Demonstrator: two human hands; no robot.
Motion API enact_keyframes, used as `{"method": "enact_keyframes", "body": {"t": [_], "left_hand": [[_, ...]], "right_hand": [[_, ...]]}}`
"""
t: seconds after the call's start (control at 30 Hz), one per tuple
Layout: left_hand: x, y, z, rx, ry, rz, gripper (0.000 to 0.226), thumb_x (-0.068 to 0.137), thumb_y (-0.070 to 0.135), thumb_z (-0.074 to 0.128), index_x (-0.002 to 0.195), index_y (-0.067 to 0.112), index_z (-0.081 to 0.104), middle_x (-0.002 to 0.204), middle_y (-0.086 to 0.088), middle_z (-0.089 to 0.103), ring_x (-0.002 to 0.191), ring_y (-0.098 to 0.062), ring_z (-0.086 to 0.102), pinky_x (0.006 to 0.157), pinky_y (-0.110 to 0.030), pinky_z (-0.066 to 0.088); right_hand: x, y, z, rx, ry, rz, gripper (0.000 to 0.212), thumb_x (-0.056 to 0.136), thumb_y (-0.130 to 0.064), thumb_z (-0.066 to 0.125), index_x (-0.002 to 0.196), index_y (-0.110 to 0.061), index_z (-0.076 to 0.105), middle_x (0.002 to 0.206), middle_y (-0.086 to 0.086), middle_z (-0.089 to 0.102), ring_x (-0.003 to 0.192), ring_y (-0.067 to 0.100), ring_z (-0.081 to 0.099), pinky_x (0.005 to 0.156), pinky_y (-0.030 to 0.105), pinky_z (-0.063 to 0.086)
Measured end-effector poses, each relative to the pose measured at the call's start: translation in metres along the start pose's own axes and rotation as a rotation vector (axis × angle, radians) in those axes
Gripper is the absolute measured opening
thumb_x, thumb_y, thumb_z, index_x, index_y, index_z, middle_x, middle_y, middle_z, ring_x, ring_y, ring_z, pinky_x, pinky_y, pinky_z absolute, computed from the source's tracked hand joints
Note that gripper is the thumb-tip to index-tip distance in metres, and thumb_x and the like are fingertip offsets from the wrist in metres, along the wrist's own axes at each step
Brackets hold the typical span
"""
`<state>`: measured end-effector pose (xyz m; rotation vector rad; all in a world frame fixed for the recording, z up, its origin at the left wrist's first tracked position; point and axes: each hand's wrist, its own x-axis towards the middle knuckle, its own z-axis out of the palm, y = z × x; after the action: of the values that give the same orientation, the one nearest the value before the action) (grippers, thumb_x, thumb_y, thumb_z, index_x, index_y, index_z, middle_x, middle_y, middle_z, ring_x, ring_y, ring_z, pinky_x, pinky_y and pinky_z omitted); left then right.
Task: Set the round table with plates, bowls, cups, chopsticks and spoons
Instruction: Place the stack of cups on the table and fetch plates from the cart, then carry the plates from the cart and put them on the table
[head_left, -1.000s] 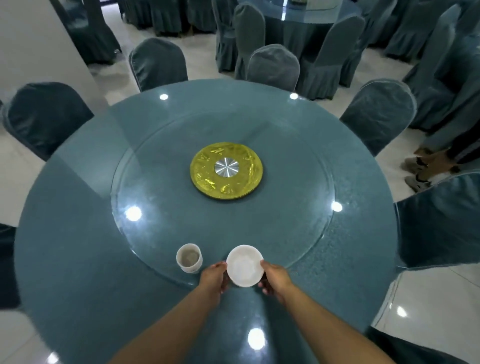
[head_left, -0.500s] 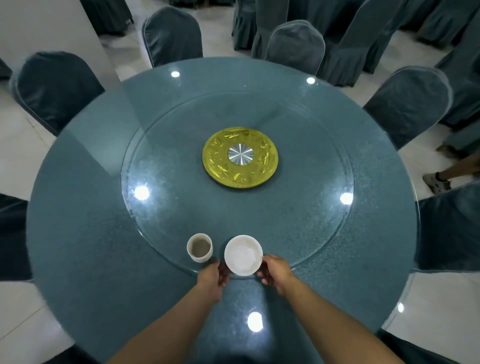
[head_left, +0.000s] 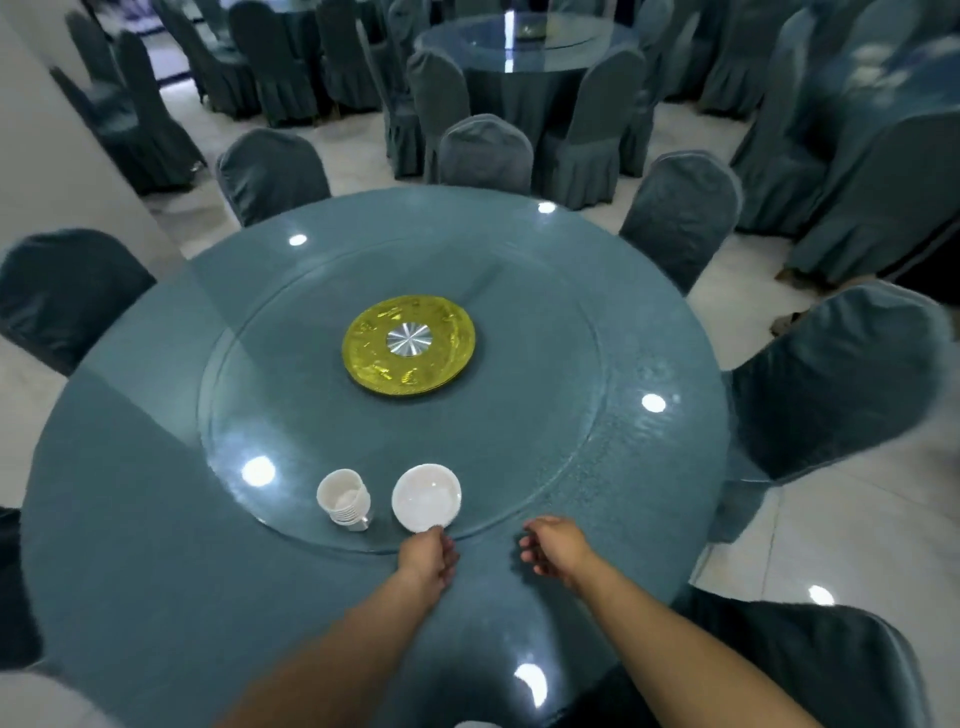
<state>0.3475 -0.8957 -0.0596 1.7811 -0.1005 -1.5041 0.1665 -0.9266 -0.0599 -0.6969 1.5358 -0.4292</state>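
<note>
Place-setting just starting: white bowl (head_left: 426, 498) and stacked cups (head_left: 344, 500) are sitting on the glass turntable (head_left: 545, 364) at 6 o'clock of the tabletop (head_left: 130, 519). Left hand (head_left: 429, 557) is touching the bowl's rim w/ fingertips; right hand (head_left: 555, 551) is hanging loosely curled, holding nothing. Next, probably: fetching plates, chopsticks, spoons.
</note>
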Motion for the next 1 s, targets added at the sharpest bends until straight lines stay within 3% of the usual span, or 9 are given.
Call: {"method": "enact_keyframes", "body": {"t": [0.1, 0.27, 0.4, 0.5, 0.57, 0.7, 0.87, 1.0], "left_hand": [[-0.035, -0.015, 0.037, 0.179, -0.109, 0.081, 0.035, 0.097, 0.006, 0.037, 0.065, 0.02, 0.034, 0.052, -0.001, 0.03, 0.037, -0.011, 0.029, 0.039, -0.014, 0.016], [-0.082, -0.041, 0.107, 0.474, -0.275, 0.21, 0.034, 0.096, 0.007, 0.049, 0.066, 0.02, 0.04, 0.057, -0.005, 0.042, 0.045, -0.013, 0.042, 0.042, -0.015, 0.025], [-0.113, -0.074, 0.164, 0.908, -0.449, 0.461, 0.03, 0.092, 0.008, 0.056, 0.064, 0.015, 0.048, 0.063, -0.009, 0.053, 0.063, -0.02, 0.05, 0.05, -0.023, 0.036], [-0.139, -0.104, 0.209, 1.272, -0.611, 0.663, 0.014, 0.091, 0.016, 0.058, 0.082, 0.007, 0.062, 0.081, -0.013, 0.066, 0.078, -0.023, 0.061, 0.071, -0.031, 0.047], [-0.155, -0.124, 0.232, 1.453, -0.713, 0.794, 0.016, 0.093, 0.021, 0.055, 0.092, 0.009, 0.066, 0.092, -0.01, 0.071, 0.09, -0.025, 0.065, 0.081, -0.031, 0.047], [-0.19, -0.164, 0.265, 1.583, -0.975, 1.022, 0.015, 0.093, 0.026, 0.055, 0.084, 0.017, 0.063, 0.093, -0.007, 0.07, 0.089, -0.023, 0.065, 0.081, -0.029, 0.047], [-0.247, -0.229, 0.295, 1.689, -1.393, 1.209, 0.014, 0.089, 0.024, 0.051, 0.077, 0.024, 0.059, 0.079, 0.005, 0.066, 0.073, -0.014, 0.063, 0.07, -0.03, 0.053], [-0.285, -0.29, 0.287, 1.796, -1.652, 1.321, 0.011, 0.086, 0.028, 0.049, 0.082, 0.027, 0.06, 0.084, 0.008, 0.064, 0.076, -0.012, 0.061, 0.068, -0.029, 0.054]], "right_hand": [[-0.026, 0.017, -0.04, 0.035, 0.053, -0.056, 0.018, 0.098, -0.009, 0.043, 0.084, -0.016, 0.052, 0.066, 0.005, 0.056, 0.047, 0.013, 0.05, 0.044, 0.018, 0.033], [-0.069, 0.045, -0.116, 0.015, 0.207, -0.166, 0.024, 0.097, -0.005, 0.048, 0.074, -0.011, 0.054, 0.065, 0.011, 0.055, 0.039, 0.011, 0.05, 0.037, 0.017, 0.035], [-0.112, 0.086, -0.18, -0.145, 0.406, -0.188, 0.034, 0.094, -0.014, 0.05, 0.061, -0.012, 0.057, 0.064, 0.011, 0.063, 0.057, 0.021, 0.057, 0.059, 0.027, 0.046], [-0.151, 0.122, -0.227, -0.215, 0.605, -0.154, 0.026, 0.091, -0.021, 0.052, 0.07, -0.014, 0.065, 0.079, 0.009, 0.072, 0.079, 0.021, 0.066, 0.075, 0.029, 0.051], [-0.174, 0.144, -0.249, -0.215, 0.721, -0.149, 0.024, 0.092, -0.022, 0.052, 0.078, -0.013, 0.07, 0.086, 0.005, 0.073, 0.085, 0.02, 0.066, 0.077, 0.028, 0.049], [-0.222, 0.195, -0.272, -0.116, 0.907, -0.044, 0.025, 0.089, -0.019, 0.049, 0.077, -0.008, 0.069, 0.081, 0.005, 0.071, 0.079, 0.021, 0.065, 0.07, 0.028, 0.05], [-0.295, 0.27, -0.268, 0.081, 1.17, 0.146, 0.022, 0.086, -0.023, 0.052, 0.071, -0.012, 0.065, 0.074, 0.001, 0.067, 0.072, 0.019, 0.063, 0.06, 0.025, 0.044], [-0.351, 0.324, -0.235, 0.062, 1.266, 0.421, 0.025, 0.087, -0.026, 0.044, 0.064, -0.019, 0.048, 0.074, -0.003, 0.058, 0.071, 0.021, 0.056, 0.062, 0.028, 0.044]]}}
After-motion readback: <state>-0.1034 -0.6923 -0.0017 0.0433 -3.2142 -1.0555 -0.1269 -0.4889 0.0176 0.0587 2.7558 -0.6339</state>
